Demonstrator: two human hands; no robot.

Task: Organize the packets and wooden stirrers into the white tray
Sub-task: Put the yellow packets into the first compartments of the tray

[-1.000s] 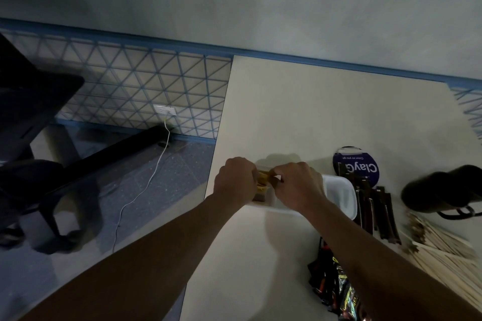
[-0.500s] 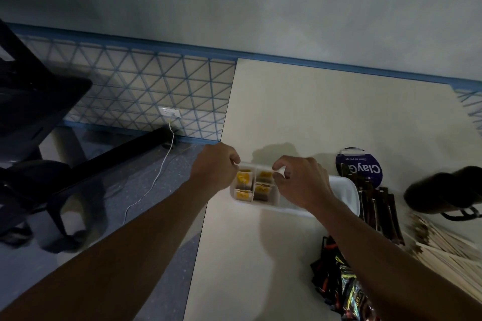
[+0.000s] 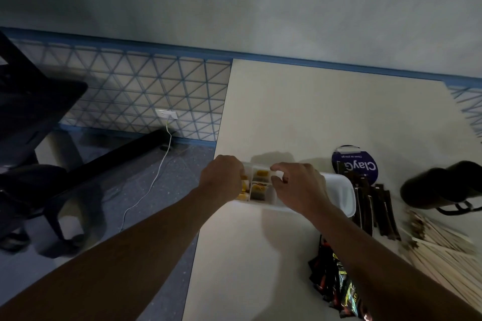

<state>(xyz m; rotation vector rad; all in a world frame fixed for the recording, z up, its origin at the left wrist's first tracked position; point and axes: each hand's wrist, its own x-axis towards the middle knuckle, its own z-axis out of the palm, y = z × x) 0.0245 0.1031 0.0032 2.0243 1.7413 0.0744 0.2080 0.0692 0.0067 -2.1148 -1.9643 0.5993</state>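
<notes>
The white tray (image 3: 343, 193) lies near the table's left edge. Its left compartments hold yellow packets (image 3: 261, 174). My left hand (image 3: 222, 178) is closed over the tray's left end and hides part of it. My right hand (image 3: 300, 187) hovers over the tray's middle with thumb and forefinger slightly apart at a divider; I see nothing between them. Dark brown stick packets (image 3: 370, 207) lie just right of the tray. Glossy dark packets (image 3: 336, 286) are piled under my right forearm. The wooden stirrers (image 3: 448, 255) lie heaped at the right edge.
A round purple lid (image 3: 358, 167) sits behind the stick packets, and a black cylindrical object (image 3: 438, 185) lies beyond them to the right. The table's left edge (image 3: 208, 216) drops to the floor, where a dark chair (image 3: 31, 117) and a white cable (image 3: 156, 182) are.
Both hands were pinching a yellow packet together over the tray; they have parted. My left hand went to the tray's left end, and my right hand's fingers now curl at the divider.
</notes>
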